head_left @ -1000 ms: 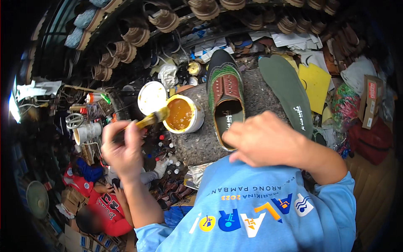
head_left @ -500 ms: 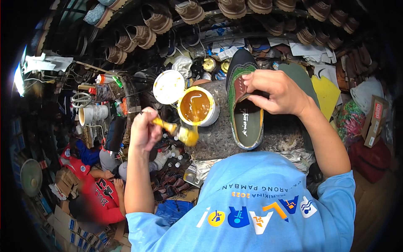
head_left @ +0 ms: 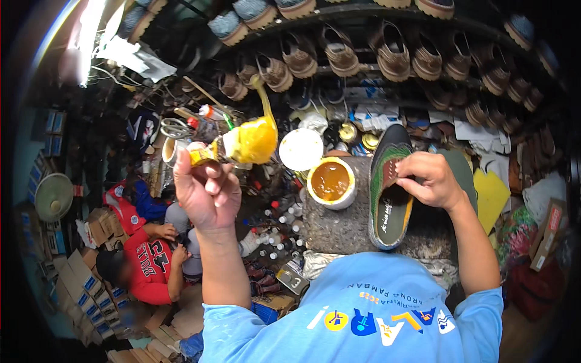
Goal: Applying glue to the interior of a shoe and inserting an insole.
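Observation:
My left hand (head_left: 209, 193) is raised on the left, its fingers closed round the yellow handle of a brush (head_left: 253, 140). Thick yellow glue coats the brush head, and a strand of it trails upward in the picture. With thumb and fingers my right hand (head_left: 431, 178) pinches the brown, laced part of a green, brown and black shoe (head_left: 382, 227) at its opening. That shoe lies on a dark worn block, toe pointing away from me. Just left of it stands a white tub (head_left: 331, 181) of amber glue. Its round, smeared lid (head_left: 301, 149) rests beside the tub.
Brown shoes (head_left: 339, 51) line the shelf at the back. Bottles (head_left: 284, 227) crowd the floor left of the block (head_left: 339, 233). At the lower left sits a person in a red shirt (head_left: 154, 266), near a fan (head_left: 53, 196). A yellow sheet (head_left: 490, 193) lies at right.
The brush in my left hand has risen from beside the tub to well above it at the left. My view has shifted; my right hand still pinches the shoe.

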Available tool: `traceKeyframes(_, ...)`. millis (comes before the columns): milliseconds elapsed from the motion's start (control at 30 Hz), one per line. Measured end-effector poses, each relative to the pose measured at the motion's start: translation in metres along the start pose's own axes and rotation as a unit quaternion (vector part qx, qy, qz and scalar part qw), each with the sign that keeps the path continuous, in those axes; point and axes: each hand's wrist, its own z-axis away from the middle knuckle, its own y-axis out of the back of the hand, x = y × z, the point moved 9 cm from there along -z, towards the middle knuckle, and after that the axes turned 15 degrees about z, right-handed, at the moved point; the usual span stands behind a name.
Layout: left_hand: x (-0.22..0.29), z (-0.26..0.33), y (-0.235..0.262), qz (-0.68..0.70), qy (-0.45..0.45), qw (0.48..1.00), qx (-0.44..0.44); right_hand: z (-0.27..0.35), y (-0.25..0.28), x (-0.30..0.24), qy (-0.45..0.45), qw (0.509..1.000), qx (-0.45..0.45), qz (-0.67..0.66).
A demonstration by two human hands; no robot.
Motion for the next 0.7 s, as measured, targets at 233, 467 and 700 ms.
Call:
traceKeyframes(233,0.011,0.009,0.009,-0.04,-0.041,0.998,0.006,-0.008,-0.004,0.009,-0.033,0.997,-0.07,-0.019)
traceKeyframes(467,-0.051,0.035,-0.05,-0.28,0.026,0.936,-0.211,-0.021,-0.014,0.02,-0.05,0.991,-0.12,-0.04)
traceKeyframes(700,-0.189,0.07,-0.077,-0.628,-0.034,0.714,-0.308,-0.019,-0.016,0.022,-0.057,0.989,-0.113,-0.079)
